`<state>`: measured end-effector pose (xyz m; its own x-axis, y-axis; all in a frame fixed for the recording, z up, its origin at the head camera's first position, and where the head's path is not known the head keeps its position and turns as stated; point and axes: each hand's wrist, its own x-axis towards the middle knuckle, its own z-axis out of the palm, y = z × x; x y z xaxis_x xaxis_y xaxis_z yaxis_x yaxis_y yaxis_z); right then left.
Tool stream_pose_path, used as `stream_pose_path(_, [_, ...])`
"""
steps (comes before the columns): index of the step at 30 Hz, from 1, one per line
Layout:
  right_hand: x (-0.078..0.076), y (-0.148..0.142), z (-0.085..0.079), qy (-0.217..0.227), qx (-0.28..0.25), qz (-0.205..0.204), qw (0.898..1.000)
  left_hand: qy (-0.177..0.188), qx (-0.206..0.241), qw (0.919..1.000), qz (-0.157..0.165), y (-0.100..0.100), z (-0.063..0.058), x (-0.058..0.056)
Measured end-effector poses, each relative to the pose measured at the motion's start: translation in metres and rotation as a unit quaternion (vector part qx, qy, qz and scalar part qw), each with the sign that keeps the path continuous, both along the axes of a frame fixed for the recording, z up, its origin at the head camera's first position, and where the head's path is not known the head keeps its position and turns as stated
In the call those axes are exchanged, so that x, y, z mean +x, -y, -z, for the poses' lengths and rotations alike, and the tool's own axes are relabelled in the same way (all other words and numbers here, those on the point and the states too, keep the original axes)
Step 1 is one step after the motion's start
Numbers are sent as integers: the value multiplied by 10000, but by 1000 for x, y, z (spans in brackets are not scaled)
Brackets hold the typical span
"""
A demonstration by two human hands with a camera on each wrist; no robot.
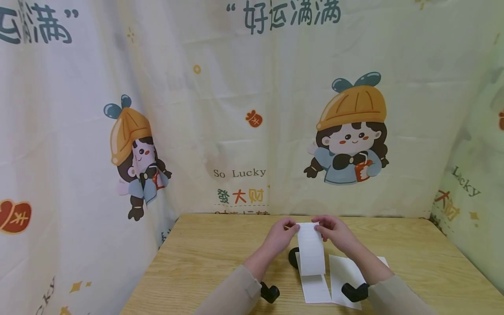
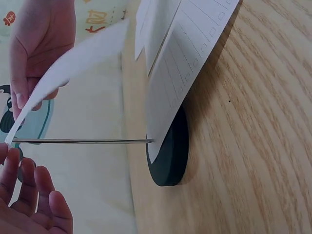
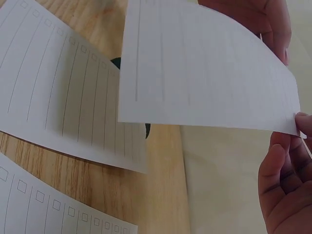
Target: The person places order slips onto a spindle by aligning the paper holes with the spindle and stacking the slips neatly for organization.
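Both hands hold one white lined paper slip (image 1: 311, 253) by its top edge, above the wooden table (image 1: 204, 262). My left hand (image 1: 291, 227) pinches the left corner and my right hand (image 1: 320, 229) pinches the right corner. Under the slip stands a black round base (image 2: 170, 146) with a thin metal spike (image 2: 83, 141). In the left wrist view the held slip (image 2: 73, 63) meets the spike's tip. Whether it is pierced I cannot tell. Another lined slip (image 2: 180, 73) lies against the base. In the right wrist view the held slip (image 3: 195, 73) fills the middle.
Two more white lined slips (image 1: 315, 288) (image 1: 346, 275) lie on the table near the front edge. A printed cartoon cloth (image 1: 252, 131) walls the table at the back and both sides. Black wrist mounts (image 1: 269, 292) (image 1: 354, 292) sit on both sleeves.
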<state>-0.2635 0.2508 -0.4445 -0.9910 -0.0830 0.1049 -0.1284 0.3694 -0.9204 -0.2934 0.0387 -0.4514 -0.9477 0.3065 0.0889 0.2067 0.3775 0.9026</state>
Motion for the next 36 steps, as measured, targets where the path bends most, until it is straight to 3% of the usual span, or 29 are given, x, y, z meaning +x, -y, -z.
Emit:
stream_pose_path(17, [1,2,1,168,40,204,9996,-158,-50,9999,-5,0,1,1])
stream_pose_path(22, [1,2,3,190,73,114,9997,-150,-165,9997,-33,0,4,2])
stream_pose_path(29, [4,1,8,392,90,-20,9992,178,-350,9992,-37,1,11,5])
stream_pose_path(36, [2,-2,18,404,138,-226,9988,98,-543,9984,101,4,15,5])
